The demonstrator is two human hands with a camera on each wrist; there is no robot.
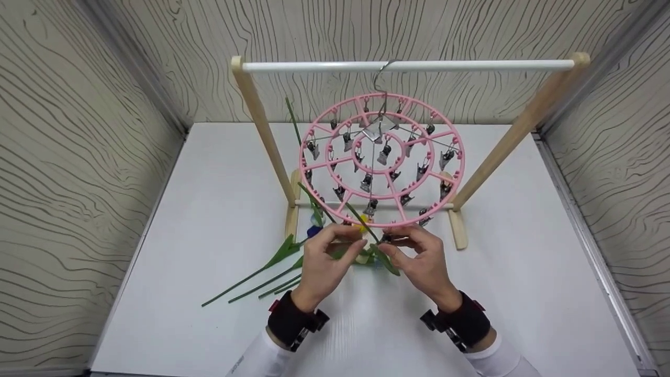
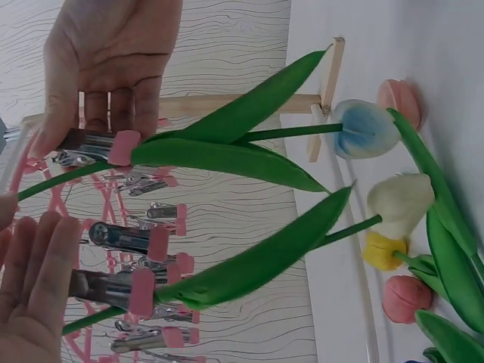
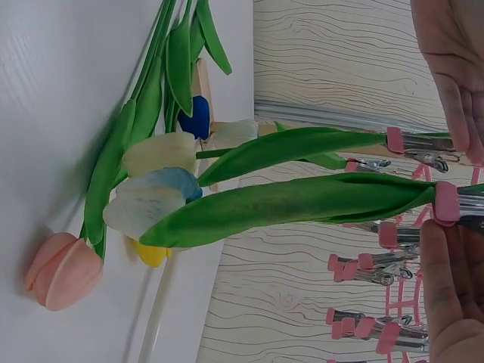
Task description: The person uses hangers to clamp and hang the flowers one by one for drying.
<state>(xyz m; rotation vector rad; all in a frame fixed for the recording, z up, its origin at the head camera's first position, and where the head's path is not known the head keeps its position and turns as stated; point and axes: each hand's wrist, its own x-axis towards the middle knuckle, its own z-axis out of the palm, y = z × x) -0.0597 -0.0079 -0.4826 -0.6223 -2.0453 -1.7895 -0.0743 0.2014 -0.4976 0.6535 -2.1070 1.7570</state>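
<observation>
A pink round hanger point(image 1: 381, 197) with many metal clips hangs before me. With fingers and thumb, my right hand point(image 1: 426, 264) pinches a clip point(image 2: 89, 145) at the hanger's near edge. From that clip a blue-and-white artificial tulip point(image 2: 367, 128) hangs head down, its green leaves just below the pink pads. My left hand point(image 1: 322, 264) is just to the left, fingers extended beside another clip point(image 2: 113, 291) that holds a cream-white tulip point(image 2: 401, 203). The left thumb and index fingertips stand slightly apart near the blue tulip's stem; whether they touch it is unclear.
The hanger's hook sits on a white bar point(image 1: 314, 67) between wooden posts point(image 1: 264, 136). Below and left, loose tulips lie on the white table point(image 1: 183, 220), their green stems point(image 1: 233, 288) pointing toward me. A pink tulip point(image 3: 64, 271), a yellow one point(image 2: 384, 252) and a dark blue one point(image 3: 194, 117) show there.
</observation>
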